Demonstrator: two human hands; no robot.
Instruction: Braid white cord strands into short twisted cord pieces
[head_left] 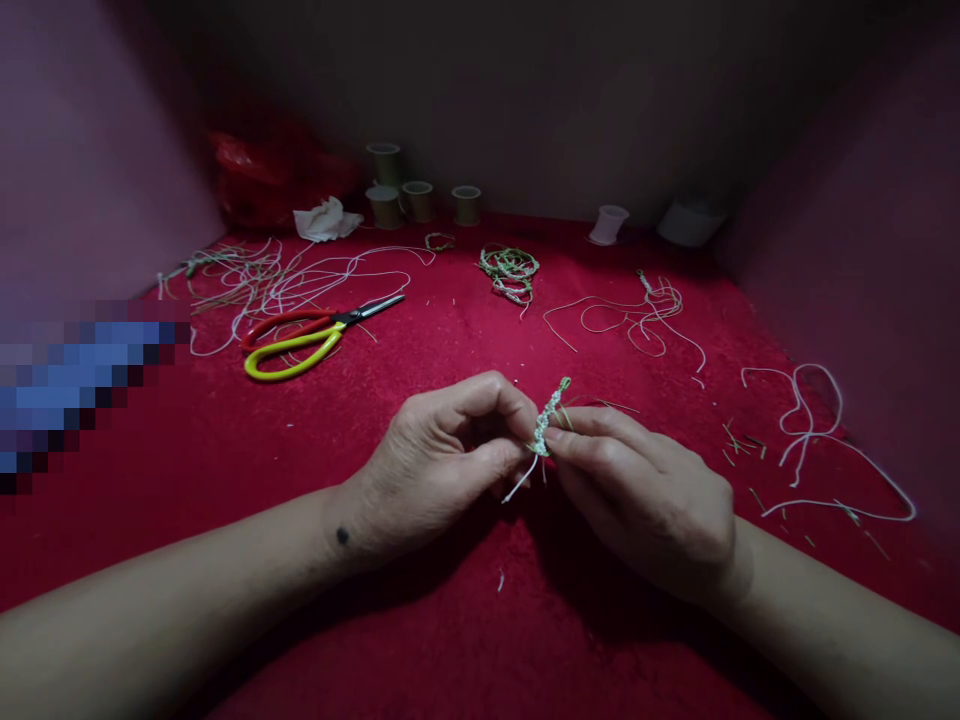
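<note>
Between my two hands is a short green and white knotted cord bracelet (549, 415), with a small green loop at its upper end. A white cord tail hangs from its lower end toward the left, and thin green strands stick out on the right. My left hand (457, 440) pinches the bracelet's lower left side between thumb and forefinger. From the right, the thumb and fingertips of my right hand (645, 480) press on the same lower part. The other fingertips are partly hidden.
Scissors (300, 345) with red and yellow handles lie at left, near tangled cords (277, 280). Finished-looking braided cords (510, 270) lie behind my hands. Several thread spools (386, 207), crumpled tissue (326, 220) and a white spool (609, 225) stand along the back. Loose cord (810, 435) and clippings lie right.
</note>
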